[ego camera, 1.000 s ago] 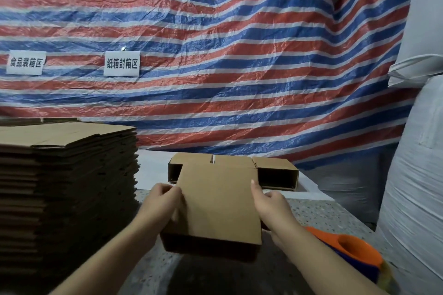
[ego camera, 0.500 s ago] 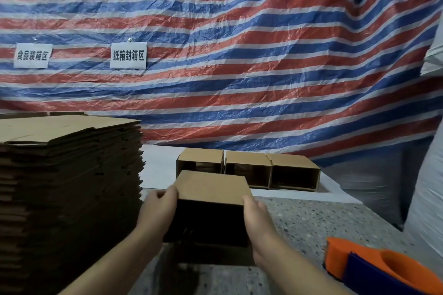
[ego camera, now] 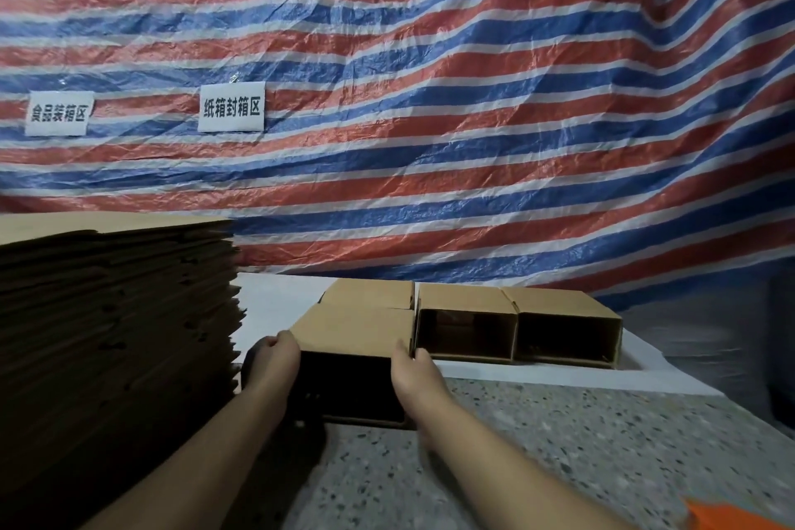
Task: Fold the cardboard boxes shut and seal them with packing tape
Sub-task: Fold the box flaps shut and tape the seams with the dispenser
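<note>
I'm at a packing station: flat cartons (ego camera: 116, 314) stacked high, striped tarp (ego camera: 430, 99) behind, carton-sealing sign (ego camera: 231, 107) pinned up.

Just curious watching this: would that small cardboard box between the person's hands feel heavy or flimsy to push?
Probably light: the box looks empty, its open near side dark. Likely a bit flexible there, being thin cardboard with nothing bracing it. The left hand and right hand steady its sides.

Four cardboard boxes (ego camera: 466, 329) and one stack of flat cardboard (ego camera: 112, 340) sit below two white signs (ego camera: 231, 107); two hands (ego camera: 275, 361) show.
</note>
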